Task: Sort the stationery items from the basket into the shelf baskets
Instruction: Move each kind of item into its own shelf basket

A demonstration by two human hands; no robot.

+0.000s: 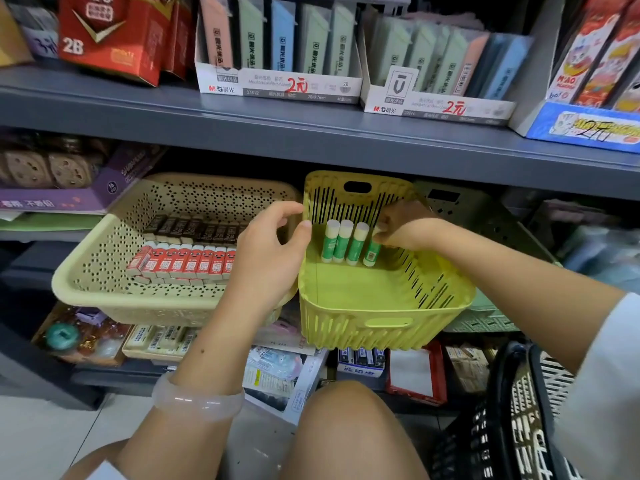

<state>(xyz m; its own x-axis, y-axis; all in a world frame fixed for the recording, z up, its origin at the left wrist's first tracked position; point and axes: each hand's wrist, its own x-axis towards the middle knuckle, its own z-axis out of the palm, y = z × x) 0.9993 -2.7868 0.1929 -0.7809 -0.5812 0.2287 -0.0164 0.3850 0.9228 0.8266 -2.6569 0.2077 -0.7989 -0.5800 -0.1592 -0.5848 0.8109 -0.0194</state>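
Four glue sticks (349, 242) (upright) in yellow basket (381, 303)

Right hand (403, 226) pinching fourth glue stick (372, 252) upright in yellow basket (381, 306); left hand (273, 251) gripping its left rim beside beige basket (104, 271) of erasers (183, 263).

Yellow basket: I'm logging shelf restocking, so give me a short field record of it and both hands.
basket: yellow basket, tilted forward on the shelf
contents: four green glue sticks, upright along the back wall
left hand: thumb on the basket's left rim
right hand: grip on the rightmost glue stick
neighbour: beige basket holding erasers
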